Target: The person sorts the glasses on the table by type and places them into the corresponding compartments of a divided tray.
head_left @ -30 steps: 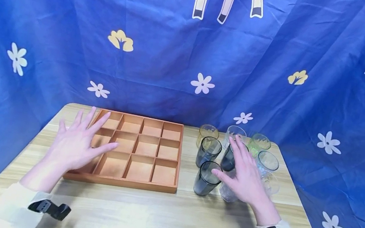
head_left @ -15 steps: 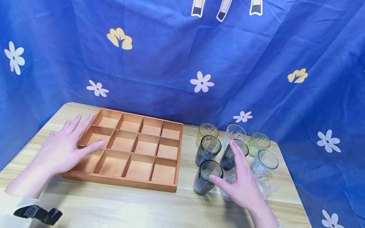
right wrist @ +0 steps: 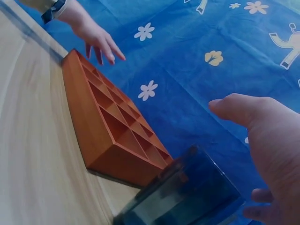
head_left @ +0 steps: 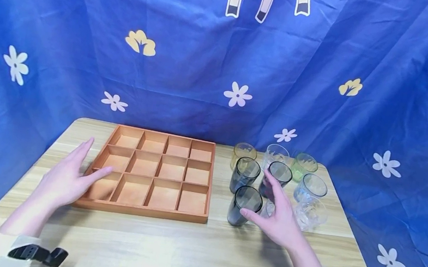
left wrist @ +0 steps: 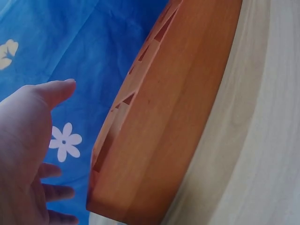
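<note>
My left hand [head_left: 63,179], fingers extended and thumb apart, hovers at the left edge of a wooden compartment tray [head_left: 139,210]. In the left wrist view the thumb [left wrist: 58,91] stands off from the tray's side wall. My right hand [head_left: 277,218] is over the right-hand group of glasses, holding nothing. Its thumb overlaps the front smoky-grey tumbler [head_left: 239,212], while the fingertips reach the edge of another grey tumbler [head_left: 272,186] behind. A third grey tumbler [head_left: 242,182] stands to their left. The right wrist view shows the thumb [right wrist: 234,107] raised above the front tumbler [right wrist: 183,197].
Behind the grey tumblers stand a yellowish glass [head_left: 240,153], a clear glass [head_left: 276,153] and a green glass [head_left: 304,165]. At the right are a bluish glass [head_left: 311,189] and a clear glass [head_left: 310,216]. Another clear one is mostly hidden by my right hand. A blue curtain [head_left: 191,58] hangs behind the table [head_left: 142,246].
My left hand has drawn back leftward and down from over the tray to its left edge. My right hand has dropped slightly and shifted left towards the front grey tumbler. The glasses stay put.
</note>
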Demonstrator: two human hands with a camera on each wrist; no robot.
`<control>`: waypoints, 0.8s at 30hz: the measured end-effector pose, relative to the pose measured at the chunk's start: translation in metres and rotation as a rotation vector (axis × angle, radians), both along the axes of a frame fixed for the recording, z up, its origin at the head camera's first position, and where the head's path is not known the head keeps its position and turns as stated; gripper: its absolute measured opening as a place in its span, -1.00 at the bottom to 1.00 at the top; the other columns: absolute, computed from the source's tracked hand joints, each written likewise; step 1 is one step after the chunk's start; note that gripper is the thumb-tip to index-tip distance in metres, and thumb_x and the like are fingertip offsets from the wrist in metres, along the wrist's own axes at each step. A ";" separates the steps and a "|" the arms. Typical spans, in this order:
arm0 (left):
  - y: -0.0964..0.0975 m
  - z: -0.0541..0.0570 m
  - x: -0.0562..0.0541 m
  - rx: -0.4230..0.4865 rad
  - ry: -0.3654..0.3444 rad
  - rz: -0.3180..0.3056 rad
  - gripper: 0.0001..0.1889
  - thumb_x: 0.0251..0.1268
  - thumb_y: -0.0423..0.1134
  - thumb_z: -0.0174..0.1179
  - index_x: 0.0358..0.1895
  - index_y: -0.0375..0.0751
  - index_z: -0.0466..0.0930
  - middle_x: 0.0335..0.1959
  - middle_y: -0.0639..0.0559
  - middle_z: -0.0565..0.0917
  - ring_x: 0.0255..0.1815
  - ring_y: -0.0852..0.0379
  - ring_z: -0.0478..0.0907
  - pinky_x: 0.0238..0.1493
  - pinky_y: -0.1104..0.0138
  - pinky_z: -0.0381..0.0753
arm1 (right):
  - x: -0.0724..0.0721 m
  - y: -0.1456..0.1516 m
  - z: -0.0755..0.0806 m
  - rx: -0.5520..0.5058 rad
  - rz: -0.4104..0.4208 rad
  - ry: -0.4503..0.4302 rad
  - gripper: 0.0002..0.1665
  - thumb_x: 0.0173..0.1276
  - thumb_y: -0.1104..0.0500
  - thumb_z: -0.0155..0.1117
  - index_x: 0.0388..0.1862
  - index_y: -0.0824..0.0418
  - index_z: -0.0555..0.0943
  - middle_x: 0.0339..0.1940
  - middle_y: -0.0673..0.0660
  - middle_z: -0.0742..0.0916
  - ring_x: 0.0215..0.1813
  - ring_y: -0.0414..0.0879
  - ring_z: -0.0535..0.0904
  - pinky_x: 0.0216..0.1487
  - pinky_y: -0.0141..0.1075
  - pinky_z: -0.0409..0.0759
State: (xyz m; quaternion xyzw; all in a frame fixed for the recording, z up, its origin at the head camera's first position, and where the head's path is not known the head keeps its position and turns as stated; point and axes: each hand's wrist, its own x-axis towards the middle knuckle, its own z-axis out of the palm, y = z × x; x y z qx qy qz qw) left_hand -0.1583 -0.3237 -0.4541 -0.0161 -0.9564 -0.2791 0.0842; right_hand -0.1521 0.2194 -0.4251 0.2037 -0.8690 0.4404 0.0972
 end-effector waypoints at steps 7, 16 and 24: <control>-0.005 -0.011 0.002 0.063 -0.013 0.018 0.08 0.51 0.29 0.20 0.76 -0.11 -0.26 0.67 -0.47 0.01 0.53 -0.65 0.06 0.36 -0.55 0.09 | 0.003 -0.004 -0.007 -0.103 0.018 -0.057 0.28 0.11 0.06 0.78 0.71 0.03 0.22 0.60 0.20 0.44 0.51 0.24 0.43 0.48 0.12 0.43; -0.005 -0.027 0.003 0.216 -0.023 0.079 -0.01 0.55 0.22 0.22 0.73 -0.28 -0.07 0.56 -0.56 0.23 0.37 -0.67 0.33 0.25 -0.50 0.35 | 0.004 -0.012 -0.016 -0.214 -0.010 -0.143 0.25 0.06 0.19 0.79 0.66 0.23 0.26 0.60 0.29 0.42 0.55 0.16 0.38 0.57 0.08 0.31; -0.003 -0.038 0.002 0.275 0.058 0.126 -0.21 0.60 0.08 0.21 0.67 -0.27 0.17 0.51 -0.40 0.41 0.30 -0.56 0.49 0.17 -0.37 0.52 | 0.003 -0.019 -0.028 -0.320 -0.006 -0.140 0.16 0.04 0.34 0.76 0.58 0.33 0.32 0.51 0.32 0.50 0.52 0.28 0.38 0.59 -0.18 0.28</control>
